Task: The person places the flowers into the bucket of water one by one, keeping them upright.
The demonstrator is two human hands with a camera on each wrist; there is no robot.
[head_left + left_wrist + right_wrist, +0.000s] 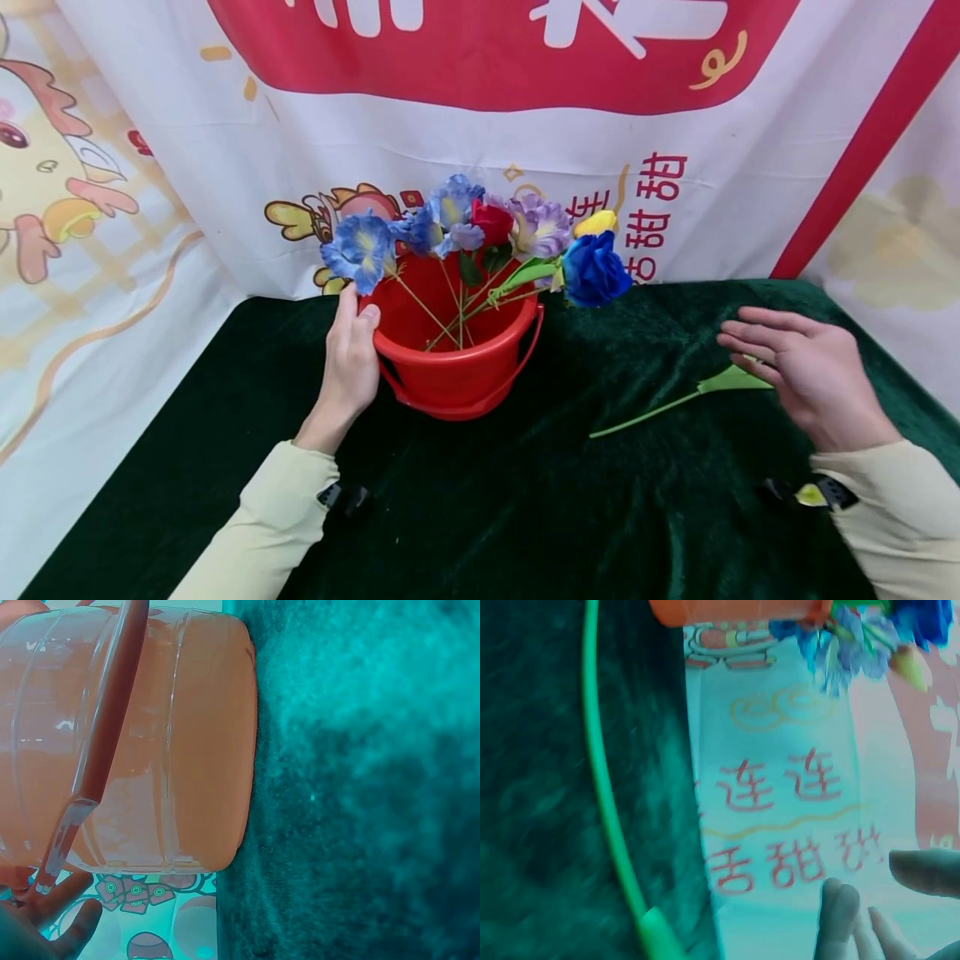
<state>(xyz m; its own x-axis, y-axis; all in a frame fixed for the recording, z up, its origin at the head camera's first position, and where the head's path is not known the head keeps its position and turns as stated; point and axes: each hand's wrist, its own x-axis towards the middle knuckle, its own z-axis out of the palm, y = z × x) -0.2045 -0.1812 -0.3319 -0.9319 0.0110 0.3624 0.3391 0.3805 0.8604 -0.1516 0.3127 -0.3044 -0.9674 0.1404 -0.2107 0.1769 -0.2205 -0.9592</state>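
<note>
On the left side of the red bucket, my left hand grips the rim, its thumb near the edge. The left wrist view shows fingers beside the bucket's wall and its handle. Artificial flowers lean out of the bucket: blue blooms, a red rose, a pale purple bloom, a yellow bud and a dark blue rose. My right hand holds nothing, its fingers extended over a green stem with a leaf; the hand hides the stem's far end.
Dark green velvety cloth covers the table. Behind it hangs a white printed backdrop with red lettering and cartoon figures, close to the flowers. The bucket's handle hangs down at its side.
</note>
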